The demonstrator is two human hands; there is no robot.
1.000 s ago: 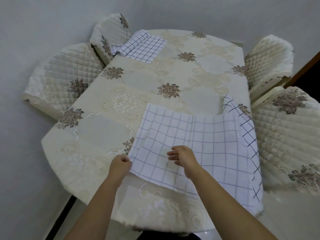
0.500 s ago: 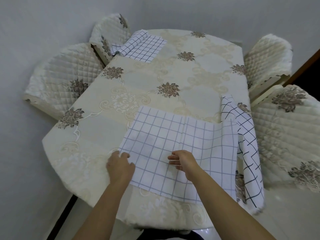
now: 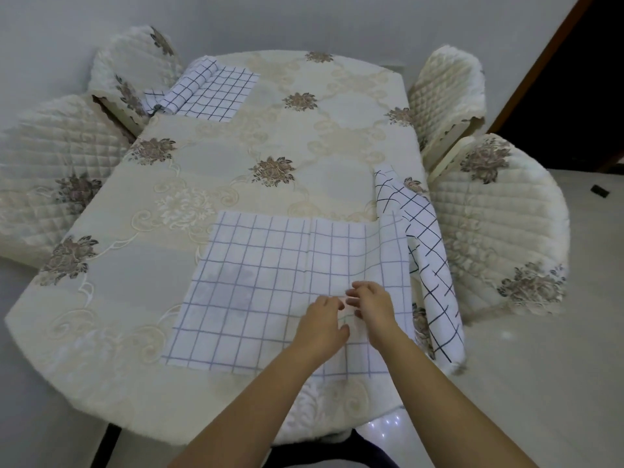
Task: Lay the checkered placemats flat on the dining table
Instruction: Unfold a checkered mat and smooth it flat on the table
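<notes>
A white placemat with a blue grid (image 3: 263, 288) lies spread on the near part of the dining table (image 3: 236, 157); its right part still ripples. My left hand (image 3: 320, 327) and my right hand (image 3: 373, 304) rest close together on its right half, fingers spread, pressing the cloth. A second checkered mat with dark lines (image 3: 429, 265) lies bunched lengthwise along the table's right edge, partly hanging off. A third checkered mat (image 3: 216, 91) lies at the far left end with one side rolled up.
The table wears a cream floral cloth. Quilted cream chairs stand at the left (image 3: 50, 170), far left (image 3: 131, 62), far right (image 3: 445, 86) and right (image 3: 499, 224). A dark doorway (image 3: 574, 79) opens at the upper right.
The blue-grid mat has slid left and lies flatter. My left hand moved from the mat's left edge to its right half, beside my right hand.
</notes>
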